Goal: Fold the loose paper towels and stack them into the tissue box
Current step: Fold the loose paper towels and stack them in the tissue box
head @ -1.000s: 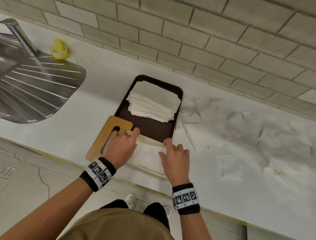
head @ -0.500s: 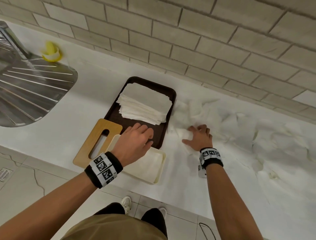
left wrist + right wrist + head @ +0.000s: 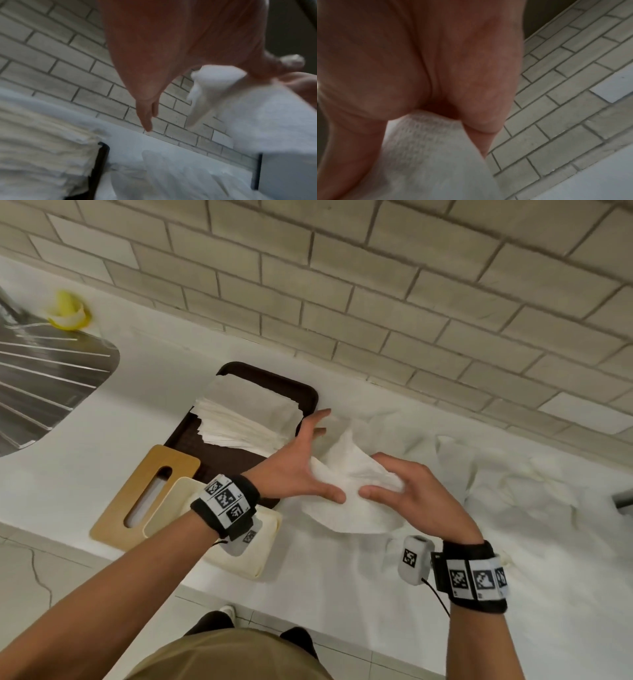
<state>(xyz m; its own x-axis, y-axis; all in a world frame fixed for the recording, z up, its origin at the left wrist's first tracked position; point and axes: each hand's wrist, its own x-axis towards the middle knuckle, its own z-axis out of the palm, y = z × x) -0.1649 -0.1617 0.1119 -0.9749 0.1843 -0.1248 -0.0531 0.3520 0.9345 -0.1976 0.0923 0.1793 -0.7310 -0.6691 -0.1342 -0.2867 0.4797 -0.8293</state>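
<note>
A loose white paper towel (image 3: 349,494) hangs crumpled above the counter's front edge, right of the tray. My right hand (image 3: 394,487) grips its right side, fingers curled round it; in the right wrist view the towel (image 3: 428,155) runs out from between thumb and fingers of that hand (image 3: 436,67). My left hand (image 3: 308,463) is spread, fingers straight, its thumb touching the towel's left edge (image 3: 257,115). The cream tissue box (image 3: 263,542) stands open at the counter's front, partly hidden under my left wrist. More loose towels (image 3: 513,484) lie spread to the right.
A brown tray (image 3: 239,457) behind the box carries a stack of folded towels (image 3: 246,416). The wooden slotted lid (image 3: 144,491) lies left of the box. A steel drainboard (image 3: 41,381) and a yellow object (image 3: 68,309) sit far left. Tiled wall (image 3: 342,285) runs behind.
My right hand has drawn one towel out of the loose pile toward me. My left hand has left the tissue box and moved right to the towel's edge.
</note>
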